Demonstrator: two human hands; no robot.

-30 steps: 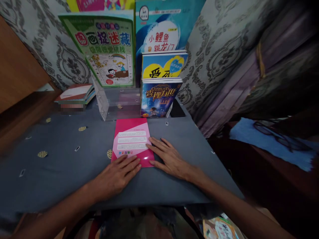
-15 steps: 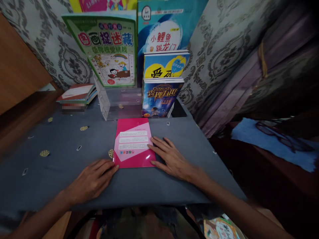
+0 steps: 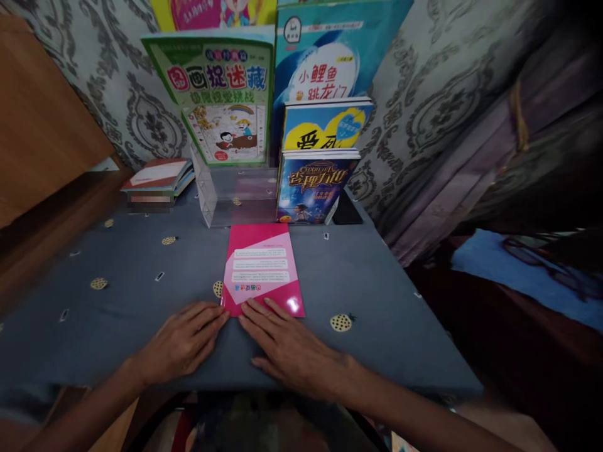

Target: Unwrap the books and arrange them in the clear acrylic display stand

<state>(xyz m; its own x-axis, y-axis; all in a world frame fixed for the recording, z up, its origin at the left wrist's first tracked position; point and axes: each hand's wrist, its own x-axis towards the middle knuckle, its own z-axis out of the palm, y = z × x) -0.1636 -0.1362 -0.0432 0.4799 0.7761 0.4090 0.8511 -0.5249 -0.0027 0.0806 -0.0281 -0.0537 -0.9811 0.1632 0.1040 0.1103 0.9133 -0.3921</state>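
A pink book [image 3: 261, 270] lies flat on the cloth-covered table, its text upside down to me. At its near left corner, my left hand [image 3: 186, 339] has its fingers together, with the fingertips and thumb closed on the edge. My right hand [image 3: 292, 348] is open, fingers stretched out, and its fingertips rest on the cover along the near edge. The book's far end touches or nearly touches the front of a clear plastic stand [image 3: 235, 213].
In the stand are a green picture book [image 3: 226, 100], a teal book [image 3: 325, 56], a yellow-and-blue book [image 3: 325, 125] and a dark blue book [image 3: 315, 188]. A small pile of books [image 3: 157, 176] lies back left. Glasses [image 3: 541, 254] rest on a blue cloth [image 3: 485, 263] at right.
My right hand has moved left and toward me, from the book's right edge to its near edge. My left hand stays at the corner. The whole view has shifted slightly.
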